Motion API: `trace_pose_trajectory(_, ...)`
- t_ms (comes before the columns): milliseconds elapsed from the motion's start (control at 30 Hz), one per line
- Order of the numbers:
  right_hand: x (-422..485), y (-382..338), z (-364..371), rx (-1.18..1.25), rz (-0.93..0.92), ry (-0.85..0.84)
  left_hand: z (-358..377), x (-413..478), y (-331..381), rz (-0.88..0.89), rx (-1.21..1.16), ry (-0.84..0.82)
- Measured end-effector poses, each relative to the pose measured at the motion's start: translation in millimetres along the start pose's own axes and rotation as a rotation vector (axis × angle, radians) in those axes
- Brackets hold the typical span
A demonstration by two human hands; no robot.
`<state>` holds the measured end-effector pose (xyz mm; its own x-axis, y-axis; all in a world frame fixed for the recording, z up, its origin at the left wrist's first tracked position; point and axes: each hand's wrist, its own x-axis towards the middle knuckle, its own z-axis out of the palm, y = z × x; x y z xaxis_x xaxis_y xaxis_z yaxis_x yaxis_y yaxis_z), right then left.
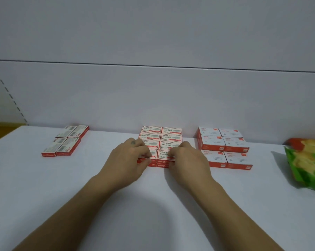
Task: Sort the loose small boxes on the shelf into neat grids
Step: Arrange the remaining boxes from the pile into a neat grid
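Note:
A grid of red-and-white staple boxes (171, 137), two columns wide and stacked in layers, stands mid-shelf against the back wall. My left hand (129, 160) grips the front-left box of this grid, thumb at its front edge and fingers curled over its top. My right hand (185, 160) grips the front-right box (162, 156) the same way. Both hands hide part of the front row.
Several red staple boxes (65, 142) lie in a two-by-two grid at the left. A block of taller white-topped boxes (223, 147) stands at the right. A green and yellow packet (308, 163) lies at the far right. The white shelf (153, 214) has a back wall close behind.

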<state>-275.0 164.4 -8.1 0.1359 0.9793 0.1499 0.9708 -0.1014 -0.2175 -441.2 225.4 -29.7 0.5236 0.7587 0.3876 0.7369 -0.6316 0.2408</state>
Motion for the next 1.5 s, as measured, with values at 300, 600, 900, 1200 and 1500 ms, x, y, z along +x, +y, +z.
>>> trace_pose_trajectory(300, -6, -11, -17, -0.078, 0.014, -0.035, -25, 1, -6, 0.070, 0.096, -0.114)
trace_pose_trajectory(600, 38, -103, -22, 0.051, -0.275, -0.097, -81, -20, -94, -0.151, 0.163, -0.044)
trace_pose_trajectory(900, 83, -204, 32, -0.007, -0.446, -0.214, -113, -64, -176, -0.384, 0.263, -0.094)
trace_pose_trajectory(1200, 117, -251, 71, -0.002, -0.373, -0.325, -122, -67, -209, -0.303, 0.238, -0.182)
trace_pose_trajectory(1500, 108, -249, 84, 0.057, -0.299, -0.224, -124, -49, -221, -0.121, 0.178, -0.162)
